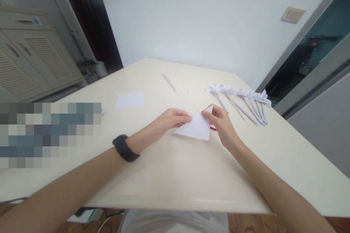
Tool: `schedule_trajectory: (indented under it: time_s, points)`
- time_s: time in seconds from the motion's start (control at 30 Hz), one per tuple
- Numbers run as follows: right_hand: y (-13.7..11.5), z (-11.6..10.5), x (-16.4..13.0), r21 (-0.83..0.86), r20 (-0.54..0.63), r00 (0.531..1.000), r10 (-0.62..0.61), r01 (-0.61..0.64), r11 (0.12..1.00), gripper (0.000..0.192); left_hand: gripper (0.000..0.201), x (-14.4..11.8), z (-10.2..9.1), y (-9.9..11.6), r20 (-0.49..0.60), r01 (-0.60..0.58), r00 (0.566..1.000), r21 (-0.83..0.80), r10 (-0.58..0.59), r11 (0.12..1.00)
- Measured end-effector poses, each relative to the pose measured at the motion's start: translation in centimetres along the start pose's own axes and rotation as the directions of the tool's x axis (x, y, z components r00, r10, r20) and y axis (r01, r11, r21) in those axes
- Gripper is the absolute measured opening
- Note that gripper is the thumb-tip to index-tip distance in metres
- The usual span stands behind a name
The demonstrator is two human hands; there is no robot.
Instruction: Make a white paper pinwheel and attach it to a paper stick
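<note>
A white sheet of paper folded into a triangle (195, 128) is held just over the table between my two hands. My left hand (175, 119) pinches its upper left edge between thumb and fingers; a black band circles that wrist. With thumb on top, my right hand (218, 120) grips the paper near its upper right corner. Something red (213, 128) shows behind the paper by my right hand, mostly hidden. Small white scraps lie just beyond my fingers.
Several paper flowers with rolled stems (243, 96) lie at the right. A flat white sheet (130, 100) lies at the left. Thin rolled paper sticks (169, 83) and tiny scraps rest farther back. The white table (169, 182) meets a wall behind.
</note>
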State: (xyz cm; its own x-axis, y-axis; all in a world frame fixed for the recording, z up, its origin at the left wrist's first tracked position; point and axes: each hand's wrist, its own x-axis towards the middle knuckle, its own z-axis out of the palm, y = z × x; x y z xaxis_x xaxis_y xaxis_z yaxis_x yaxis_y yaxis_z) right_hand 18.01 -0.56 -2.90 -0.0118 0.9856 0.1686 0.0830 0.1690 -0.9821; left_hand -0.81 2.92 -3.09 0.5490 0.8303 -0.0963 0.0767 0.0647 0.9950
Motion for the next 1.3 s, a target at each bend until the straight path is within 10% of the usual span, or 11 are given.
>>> schedule_trajectory:
  time_s: [1.3]
  points:
    - [1.1,0.9,0.1,0.000,0.195,0.977,0.090,-0.092,0.996,0.012,0.015,0.0,0.9,0.6,-0.072,-0.013,0.997,0.179,0.027,0.984]
